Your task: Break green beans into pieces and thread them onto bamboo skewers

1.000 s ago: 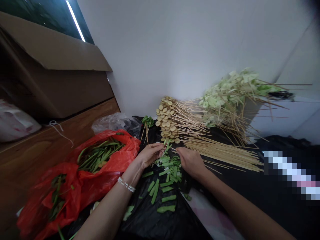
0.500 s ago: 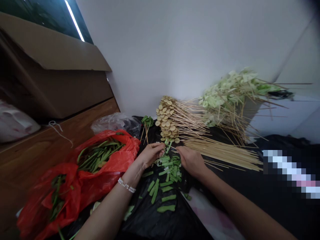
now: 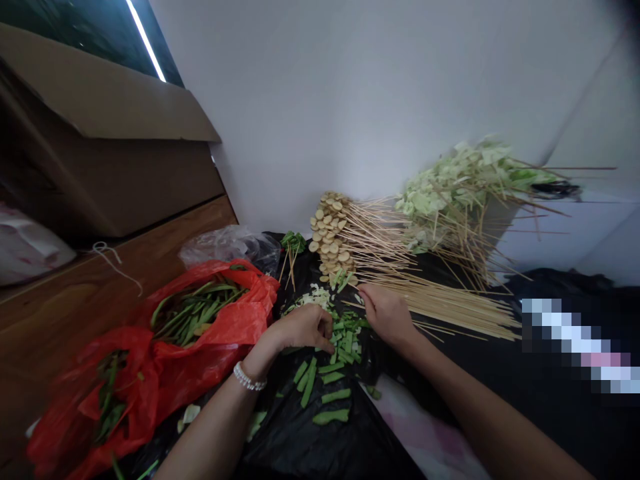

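My left hand (image 3: 306,327) is over a heap of cut green bean pieces (image 3: 345,337), its fingers curled down and touching it. Whatever is between those fingertips is hidden. To the right, my right hand (image 3: 386,315) is closed round a thin bamboo skewer, of which little shows. Beyond the hands, skewered pale round slices (image 3: 331,233) are stacked with their sticks pointing right. A few green pieces (image 3: 343,280) lie at the near end of that stack. Chopped whitish bits (image 3: 317,298) are scattered behind my left hand.
Bare bamboo skewers (image 3: 465,308) lie at right, below skewered cabbage leaves (image 3: 460,177) against the wall. A red plastic bag (image 3: 250,297) of long green beans (image 3: 193,310) stands at left. Behind it are a clear bag (image 3: 230,247) and a cardboard box (image 3: 150,180). Black plastic (image 3: 310,447) covers the surface.
My left hand has come away from the skewer and moved down toward me onto the bean pieces. The right hand has shifted slightly right, still closed on the skewer.
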`<state>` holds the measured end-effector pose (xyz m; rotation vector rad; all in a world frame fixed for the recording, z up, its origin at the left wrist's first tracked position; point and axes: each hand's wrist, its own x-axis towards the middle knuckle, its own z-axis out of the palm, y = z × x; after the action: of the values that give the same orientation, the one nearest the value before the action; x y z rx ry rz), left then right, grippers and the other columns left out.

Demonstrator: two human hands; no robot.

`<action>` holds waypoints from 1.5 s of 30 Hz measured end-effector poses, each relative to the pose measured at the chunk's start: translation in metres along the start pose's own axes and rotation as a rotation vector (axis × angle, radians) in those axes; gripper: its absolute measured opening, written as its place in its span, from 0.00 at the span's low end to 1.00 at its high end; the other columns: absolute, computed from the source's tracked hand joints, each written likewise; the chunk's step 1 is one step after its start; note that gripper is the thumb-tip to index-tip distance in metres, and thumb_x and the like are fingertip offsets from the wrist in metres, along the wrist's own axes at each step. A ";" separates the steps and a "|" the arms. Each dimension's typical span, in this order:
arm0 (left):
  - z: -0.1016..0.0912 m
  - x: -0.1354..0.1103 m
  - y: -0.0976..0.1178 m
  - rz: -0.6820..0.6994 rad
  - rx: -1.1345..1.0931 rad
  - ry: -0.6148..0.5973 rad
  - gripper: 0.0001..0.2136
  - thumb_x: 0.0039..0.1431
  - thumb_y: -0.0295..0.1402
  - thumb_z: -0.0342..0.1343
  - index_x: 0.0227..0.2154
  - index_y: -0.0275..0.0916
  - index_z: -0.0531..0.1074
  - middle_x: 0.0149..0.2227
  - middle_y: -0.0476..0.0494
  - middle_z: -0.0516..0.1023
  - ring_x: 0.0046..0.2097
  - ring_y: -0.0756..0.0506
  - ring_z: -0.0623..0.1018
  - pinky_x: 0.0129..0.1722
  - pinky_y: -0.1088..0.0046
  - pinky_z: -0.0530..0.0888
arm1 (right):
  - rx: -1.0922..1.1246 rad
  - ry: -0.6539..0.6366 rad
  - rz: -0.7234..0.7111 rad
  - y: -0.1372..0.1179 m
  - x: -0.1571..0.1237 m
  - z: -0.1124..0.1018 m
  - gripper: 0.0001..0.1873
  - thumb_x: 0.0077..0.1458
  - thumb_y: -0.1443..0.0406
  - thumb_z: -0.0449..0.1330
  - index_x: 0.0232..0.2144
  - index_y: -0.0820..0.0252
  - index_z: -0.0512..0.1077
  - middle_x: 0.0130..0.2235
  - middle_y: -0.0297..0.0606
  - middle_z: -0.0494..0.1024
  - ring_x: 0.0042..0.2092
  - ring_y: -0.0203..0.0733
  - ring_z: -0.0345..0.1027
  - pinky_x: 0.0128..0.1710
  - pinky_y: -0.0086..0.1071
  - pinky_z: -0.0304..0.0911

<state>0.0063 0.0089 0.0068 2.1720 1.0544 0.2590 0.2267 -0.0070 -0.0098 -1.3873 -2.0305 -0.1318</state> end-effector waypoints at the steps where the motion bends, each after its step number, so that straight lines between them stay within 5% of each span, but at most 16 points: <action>1: 0.000 0.000 -0.001 0.008 0.011 -0.006 0.09 0.37 0.36 0.67 0.23 0.38 0.77 0.20 0.53 0.73 0.23 0.52 0.68 0.22 0.78 0.58 | 0.000 -0.001 0.002 0.000 0.000 0.000 0.14 0.63 0.65 0.48 0.40 0.58 0.73 0.37 0.39 0.78 0.38 0.39 0.71 0.38 0.28 0.58; 7: -0.005 0.001 0.002 0.021 -0.210 -0.043 0.09 0.45 0.37 0.64 0.26 0.37 0.77 0.21 0.51 0.73 0.24 0.51 0.68 0.23 0.79 0.61 | 0.005 0.002 0.009 -0.001 0.001 -0.002 0.14 0.63 0.65 0.47 0.40 0.58 0.73 0.37 0.39 0.79 0.38 0.39 0.71 0.38 0.29 0.59; 11: -0.008 0.005 0.002 0.049 -0.452 0.114 0.09 0.46 0.37 0.64 0.27 0.35 0.76 0.25 0.48 0.75 0.27 0.51 0.70 0.29 0.78 0.65 | 0.023 0.016 0.001 0.000 0.001 -0.002 0.14 0.63 0.65 0.48 0.40 0.59 0.73 0.37 0.39 0.78 0.38 0.39 0.71 0.38 0.28 0.59; 20: -0.011 0.018 -0.011 -0.217 -1.084 0.590 0.12 0.44 0.34 0.67 0.30 0.32 0.76 0.26 0.45 0.78 0.27 0.53 0.75 0.25 0.83 0.68 | 0.048 0.024 -0.044 -0.001 0.000 0.000 0.14 0.62 0.66 0.47 0.41 0.59 0.73 0.38 0.40 0.78 0.40 0.39 0.70 0.41 0.29 0.59; 27: -0.018 0.018 -0.011 -0.231 -1.471 0.508 0.05 0.54 0.24 0.60 0.35 0.31 0.77 0.29 0.44 0.78 0.29 0.54 0.77 0.27 0.85 0.73 | 0.050 -0.025 -0.096 -0.007 -0.003 -0.001 0.14 0.63 0.66 0.48 0.41 0.58 0.73 0.37 0.39 0.78 0.39 0.39 0.71 0.41 0.29 0.60; 45: -0.014 0.017 -0.009 -0.262 -1.457 0.499 0.05 0.50 0.24 0.63 0.32 0.31 0.77 0.29 0.45 0.78 0.27 0.54 0.75 0.25 0.84 0.71 | 0.012 -0.059 -0.113 -0.010 -0.004 0.000 0.15 0.63 0.66 0.46 0.42 0.58 0.73 0.36 0.39 0.78 0.38 0.38 0.71 0.38 0.28 0.61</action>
<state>0.0052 0.0331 0.0091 0.6532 0.8864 1.0732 0.2189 -0.0148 -0.0093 -1.2825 -2.1561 -0.1284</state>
